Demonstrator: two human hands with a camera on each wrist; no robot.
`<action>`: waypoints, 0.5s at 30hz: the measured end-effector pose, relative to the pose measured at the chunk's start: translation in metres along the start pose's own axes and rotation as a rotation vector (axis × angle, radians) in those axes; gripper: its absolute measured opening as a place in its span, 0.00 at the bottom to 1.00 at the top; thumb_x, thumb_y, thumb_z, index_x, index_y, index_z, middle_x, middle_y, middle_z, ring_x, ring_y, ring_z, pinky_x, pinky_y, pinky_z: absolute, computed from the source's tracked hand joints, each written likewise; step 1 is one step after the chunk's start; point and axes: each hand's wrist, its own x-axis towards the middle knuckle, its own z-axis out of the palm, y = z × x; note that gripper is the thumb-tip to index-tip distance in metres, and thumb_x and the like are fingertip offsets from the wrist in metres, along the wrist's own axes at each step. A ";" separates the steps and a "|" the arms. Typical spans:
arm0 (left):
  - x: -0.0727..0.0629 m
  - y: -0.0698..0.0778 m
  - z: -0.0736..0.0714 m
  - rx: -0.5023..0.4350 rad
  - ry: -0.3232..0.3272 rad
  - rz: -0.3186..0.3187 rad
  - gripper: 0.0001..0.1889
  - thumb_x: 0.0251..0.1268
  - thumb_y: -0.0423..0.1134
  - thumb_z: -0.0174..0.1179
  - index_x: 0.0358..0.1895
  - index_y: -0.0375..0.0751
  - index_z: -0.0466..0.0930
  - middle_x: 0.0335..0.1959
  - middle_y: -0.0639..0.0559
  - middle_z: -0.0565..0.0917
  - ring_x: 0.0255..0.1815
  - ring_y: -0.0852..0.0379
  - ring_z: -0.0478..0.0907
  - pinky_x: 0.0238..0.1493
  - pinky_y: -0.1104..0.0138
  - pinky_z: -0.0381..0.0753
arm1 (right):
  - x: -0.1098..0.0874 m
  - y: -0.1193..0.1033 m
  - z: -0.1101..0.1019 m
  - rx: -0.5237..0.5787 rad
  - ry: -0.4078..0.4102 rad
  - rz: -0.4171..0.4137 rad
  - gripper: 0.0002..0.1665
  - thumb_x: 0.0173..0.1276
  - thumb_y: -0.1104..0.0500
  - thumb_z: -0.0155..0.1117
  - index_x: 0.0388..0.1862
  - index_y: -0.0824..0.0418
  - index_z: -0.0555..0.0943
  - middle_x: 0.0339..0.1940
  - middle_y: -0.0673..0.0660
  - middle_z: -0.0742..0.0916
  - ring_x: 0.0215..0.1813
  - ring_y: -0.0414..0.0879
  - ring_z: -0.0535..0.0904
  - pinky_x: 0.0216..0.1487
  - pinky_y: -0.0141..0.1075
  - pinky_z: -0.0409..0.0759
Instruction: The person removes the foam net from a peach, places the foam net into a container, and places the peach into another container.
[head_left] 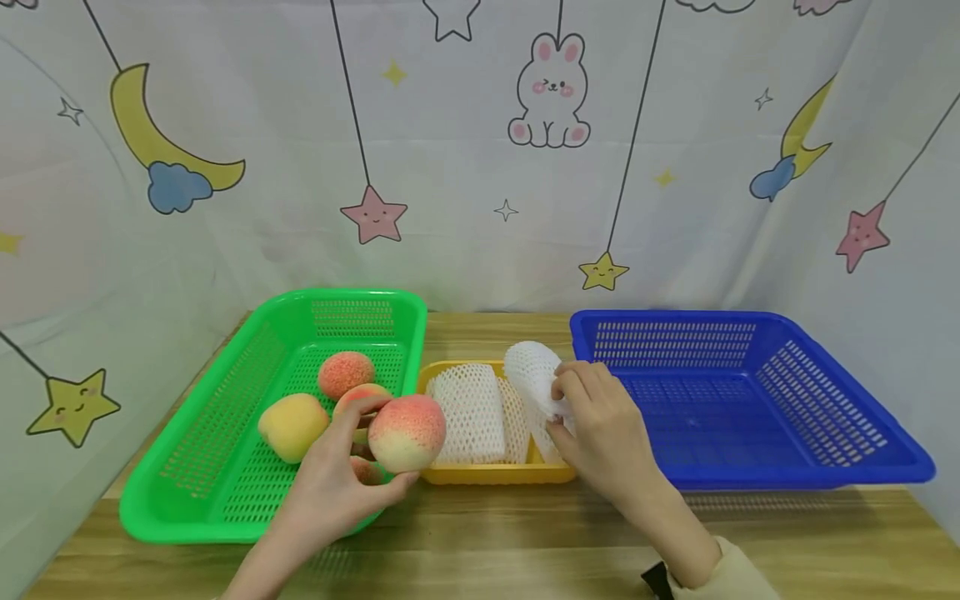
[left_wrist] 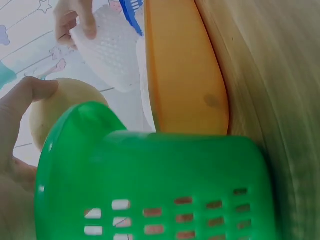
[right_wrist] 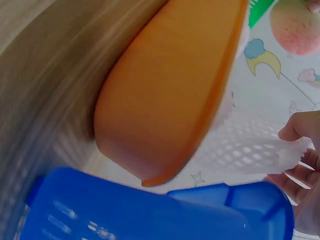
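A pink and cream peach [head_left: 407, 433] is held between the thumb and fingers of my left hand [head_left: 337, 479], over the right rim of the green basket [head_left: 142, 500]. My right hand [head_left: 603, 425] pinches the end of a white foam fruit net [head_left: 531, 375] above the yellow basket [head_left: 495, 474]. More foam nets [head_left: 467, 412] lie in that basket. In the right wrist view, the thumb and fingertips close on the edge of the foam net [right_wrist: 240, 150]. In the left wrist view, the peach [left_wrist: 67, 102] shows beyond the green rim, partly hidden.
Inside the green basket lie a yellow fruit [head_left: 293, 427], a red fruit [head_left: 346, 375] and others partly behind my left hand. A blue basket [head_left: 690, 425] stands on the right of the wooden table [head_left: 495, 542]. A patterned white cloth [head_left: 480, 167] hangs behind.
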 end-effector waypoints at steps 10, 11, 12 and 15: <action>-0.016 -0.008 -0.024 0.169 0.113 -0.149 0.42 0.43 0.46 0.76 0.66 0.55 0.64 0.53 0.52 0.77 0.38 0.61 0.78 0.39 0.63 0.76 | -0.002 -0.005 0.031 -0.208 -0.028 -0.096 0.08 0.46 0.68 0.53 0.29 0.62 0.72 0.37 0.57 0.80 0.38 0.52 0.76 0.29 0.39 0.70; -0.017 -0.010 -0.025 0.176 0.114 -0.162 0.43 0.44 0.47 0.76 0.66 0.54 0.64 0.54 0.52 0.77 0.36 0.61 0.79 0.39 0.62 0.75 | -0.002 -0.006 0.033 -0.216 -0.033 -0.097 0.09 0.45 0.69 0.52 0.29 0.62 0.72 0.37 0.57 0.80 0.38 0.52 0.75 0.29 0.38 0.69; -0.018 -0.012 -0.027 0.188 0.121 -0.165 0.43 0.44 0.47 0.76 0.67 0.53 0.63 0.55 0.51 0.76 0.35 0.61 0.79 0.39 0.62 0.75 | -0.003 -0.006 0.035 -0.219 -0.039 -0.098 0.09 0.45 0.69 0.52 0.29 0.62 0.72 0.37 0.57 0.80 0.38 0.52 0.75 0.29 0.38 0.69; -0.022 -0.019 -0.030 0.247 0.161 -0.134 0.45 0.45 0.44 0.75 0.70 0.56 0.62 0.57 0.52 0.75 0.36 0.65 0.77 0.37 0.64 0.76 | -0.005 -0.008 0.041 -0.200 -0.064 -0.090 0.12 0.43 0.69 0.56 0.30 0.62 0.72 0.38 0.57 0.80 0.39 0.53 0.75 0.30 0.39 0.71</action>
